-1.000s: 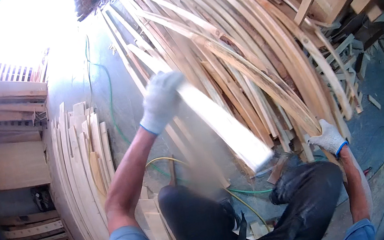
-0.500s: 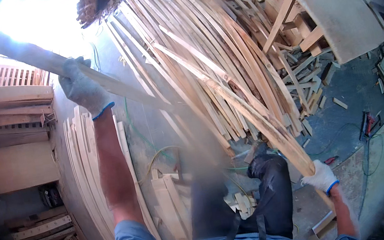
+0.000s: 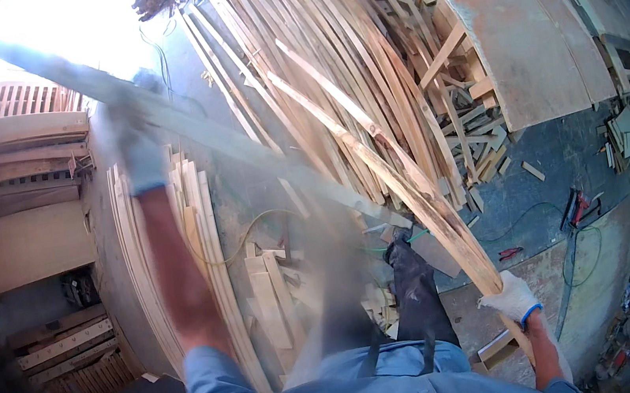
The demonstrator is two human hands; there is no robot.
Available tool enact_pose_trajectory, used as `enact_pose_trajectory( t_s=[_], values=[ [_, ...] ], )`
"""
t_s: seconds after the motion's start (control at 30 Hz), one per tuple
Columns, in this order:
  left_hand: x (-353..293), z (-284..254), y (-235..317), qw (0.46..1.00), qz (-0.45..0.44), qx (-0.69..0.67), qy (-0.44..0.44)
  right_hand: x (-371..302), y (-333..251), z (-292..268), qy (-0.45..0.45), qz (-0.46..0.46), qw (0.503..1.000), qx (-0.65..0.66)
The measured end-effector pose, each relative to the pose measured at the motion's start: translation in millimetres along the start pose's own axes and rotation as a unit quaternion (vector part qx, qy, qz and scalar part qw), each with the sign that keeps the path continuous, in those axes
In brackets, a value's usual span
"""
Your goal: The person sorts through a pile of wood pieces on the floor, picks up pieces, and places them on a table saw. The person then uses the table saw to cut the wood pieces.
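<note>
My left hand (image 3: 138,132), in a light glove and smeared by motion, is raised at the left around a long wooden board (image 3: 236,139). The board slants from the bright upper left down toward my feet and is blurred along much of its length. At the lower right, my gloved right hand (image 3: 510,300) is closed on the near end of a long wooden strip (image 3: 409,188). That strip reaches forward over the pile. A second strip (image 3: 338,98) lies close along it; whether my hand also grips that one I cannot tell.
A large pile of long wooden strips (image 3: 306,7) spreads ahead. Narrower boards (image 3: 188,189) lie at the left, with short pieces (image 3: 268,290) nearby. A sheet-topped table (image 3: 524,34) stands at the right above offcuts. A yellow hose (image 3: 245,237) and red-handled tools (image 3: 578,209) lie on the floor.
The left-hand board has swung, its near end now showing beside my foot. My right hand is slightly lower and farther left in view. The view has shifted and more floor shows at the right.
</note>
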State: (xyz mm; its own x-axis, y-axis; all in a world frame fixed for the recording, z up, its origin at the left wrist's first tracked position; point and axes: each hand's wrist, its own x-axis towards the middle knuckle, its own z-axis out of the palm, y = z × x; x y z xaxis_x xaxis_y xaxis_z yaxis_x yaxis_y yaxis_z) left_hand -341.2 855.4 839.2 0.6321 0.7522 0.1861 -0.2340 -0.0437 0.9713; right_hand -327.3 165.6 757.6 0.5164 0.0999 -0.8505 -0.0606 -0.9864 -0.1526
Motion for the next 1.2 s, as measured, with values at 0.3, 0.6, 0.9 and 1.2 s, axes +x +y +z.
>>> enact_pose_trajectory(
  t_s=[0.3,0.6,0.9,1.2],
  values=[
    [-200.0,66.6,-281.9,0.894,-0.403,-0.044,0.190,-17.9,-45.2,-9.9,-0.020,0.032,0.998,-0.040],
    [-286.8,2.0,-476.0,0.763,-0.588,-0.249,0.101,-58.5,-97.6,27.2,0.039,0.035,0.994,-0.096],
    [-271.3,66.5,-330.8,0.813,-0.510,-0.270,0.080,-143.6,-89.8,99.3,0.088,0.073,0.980,-0.162],
    [-256.8,80.6,-273.6,0.755,-0.580,-0.287,0.105,-218.7,-139.1,54.3,-0.003,0.136,0.975,-0.175]
  ],
)
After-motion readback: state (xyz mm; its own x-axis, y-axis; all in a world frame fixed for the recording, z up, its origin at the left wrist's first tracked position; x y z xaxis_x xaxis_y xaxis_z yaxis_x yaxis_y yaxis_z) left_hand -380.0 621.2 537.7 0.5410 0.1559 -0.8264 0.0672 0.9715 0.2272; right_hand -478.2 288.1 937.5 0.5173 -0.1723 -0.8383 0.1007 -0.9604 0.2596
